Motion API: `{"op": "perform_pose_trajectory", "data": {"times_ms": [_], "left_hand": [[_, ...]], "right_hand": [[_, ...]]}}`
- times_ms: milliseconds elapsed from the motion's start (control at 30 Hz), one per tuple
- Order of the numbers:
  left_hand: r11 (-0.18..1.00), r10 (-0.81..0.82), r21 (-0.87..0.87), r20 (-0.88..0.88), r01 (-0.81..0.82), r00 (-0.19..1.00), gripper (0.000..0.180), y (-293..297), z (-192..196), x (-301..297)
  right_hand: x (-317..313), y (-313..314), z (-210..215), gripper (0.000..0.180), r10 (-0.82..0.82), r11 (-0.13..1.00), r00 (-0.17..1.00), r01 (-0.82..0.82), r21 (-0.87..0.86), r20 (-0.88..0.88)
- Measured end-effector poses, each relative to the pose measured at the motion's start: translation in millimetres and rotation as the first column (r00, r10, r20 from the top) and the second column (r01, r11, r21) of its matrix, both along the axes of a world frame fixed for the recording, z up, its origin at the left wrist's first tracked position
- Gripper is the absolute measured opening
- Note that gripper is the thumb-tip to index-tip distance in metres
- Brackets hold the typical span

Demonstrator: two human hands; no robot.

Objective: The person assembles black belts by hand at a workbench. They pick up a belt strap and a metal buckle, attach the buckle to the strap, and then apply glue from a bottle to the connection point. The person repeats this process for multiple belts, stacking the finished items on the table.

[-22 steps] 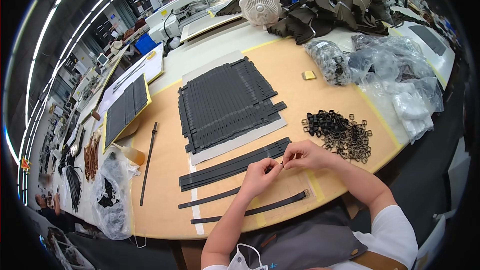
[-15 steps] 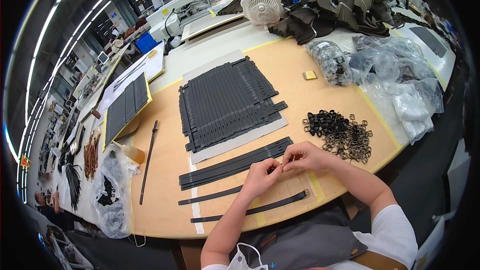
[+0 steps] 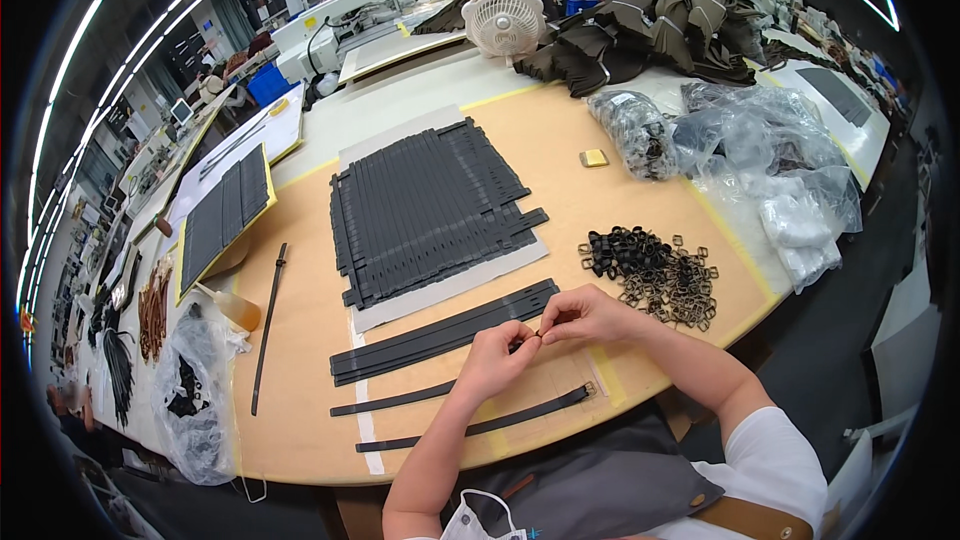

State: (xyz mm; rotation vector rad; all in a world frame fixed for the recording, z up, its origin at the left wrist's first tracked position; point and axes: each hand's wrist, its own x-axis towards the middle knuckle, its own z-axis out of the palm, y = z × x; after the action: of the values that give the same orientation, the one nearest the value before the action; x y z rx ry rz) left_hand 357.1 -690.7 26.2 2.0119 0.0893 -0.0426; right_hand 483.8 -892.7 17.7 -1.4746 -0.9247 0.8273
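Both hands meet fingertip to fingertip over the near part of the table. My left hand (image 3: 497, 358) is closed around a dark piece; it appears to be the end of a narrow black strap (image 3: 390, 401), which runs left from under my wrist. Pinched together, the fingers of my right hand (image 3: 585, 316) hold a small thing at the left fingertips, too hidden to name. Nearer to me lies another black strap (image 3: 475, 427) with a metal buckle (image 3: 588, 390) at its right end. Beyond my hands rests a group of wider black straps (image 3: 430, 340).
Many black straps (image 3: 425, 210) lie side by side on a grey board. Right of them are black loops (image 3: 630, 252) and loose metal buckles (image 3: 680, 290). Plastic bags (image 3: 760, 140), a white fan (image 3: 505, 20), a glue bottle (image 3: 238, 310) and a tilted board (image 3: 225, 220) stand around.
The whole view has shifted, so the table's contents sit slightly further left. My hands stay together, with fingers only slightly moved at the small piece.
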Motion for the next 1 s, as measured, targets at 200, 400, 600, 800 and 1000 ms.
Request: {"op": "perform_pose_trajectory", "data": {"times_ms": [200,400,600,800,1000], "left_hand": [[0.999,-0.013,-0.038,-0.003,0.013,1.000,0.022,1.0,-6.6,-1.0],[1.000,-0.007,-0.031,-0.037,0.006,0.999,0.022,3.9,0.3,-1.4],[0.999,0.026,-0.041,-0.019,-0.027,0.999,0.021,2.4,2.4,-3.8],[0.984,0.003,-0.177,-0.056,-0.013,0.998,0.013,11.8,-16.1,4.3],[0.972,0.010,-0.232,-0.124,-0.038,0.992,0.024,12.7,-3.1,2.7]], "right_hand": [[-4.5,1.1,1.0,0.011,-0.001,1.000,0.991,-0.001,0.009,0.131],[-7.0,3.9,2.7,0.012,-0.036,0.998,0.982,0.024,0.066,0.186],[-10.3,3.7,6.5,0.013,-0.065,0.998,0.992,0.063,0.024,0.110],[-0.2,4.5,2.3,0.012,-0.078,0.997,0.996,0.077,0.016,0.050],[3.2,2.5,0.5,0.012,-0.031,0.999,0.970,0.041,0.036,-0.241]]}}
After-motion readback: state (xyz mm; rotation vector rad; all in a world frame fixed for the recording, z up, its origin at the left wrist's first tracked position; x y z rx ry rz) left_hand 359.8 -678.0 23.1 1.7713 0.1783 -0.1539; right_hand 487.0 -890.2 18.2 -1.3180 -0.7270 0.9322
